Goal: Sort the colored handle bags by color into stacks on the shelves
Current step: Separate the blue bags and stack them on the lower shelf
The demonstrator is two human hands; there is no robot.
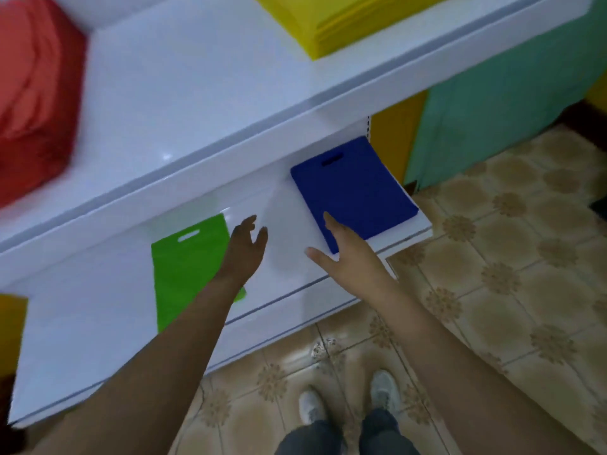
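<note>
Two bare hands reach over a low white shelf (98, 339). The left hand (246, 247) hovers with fingers loosely spread, holding nothing, just right of a flat green bag (187, 267). The right hand (345, 247) is open, fingers straight, its fingertips resting on the near corner of a blue bag stack (354, 188). On the upper shelf (197, 93) sit red bags (33, 93) and yellow bags (345, 18).

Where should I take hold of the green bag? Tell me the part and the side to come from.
Take the green handle bag at its handle cutout, at the far end under the upper shelf. It lies flat, so come from above and hook fingers through the slot; the left hand is nearest.
</note>
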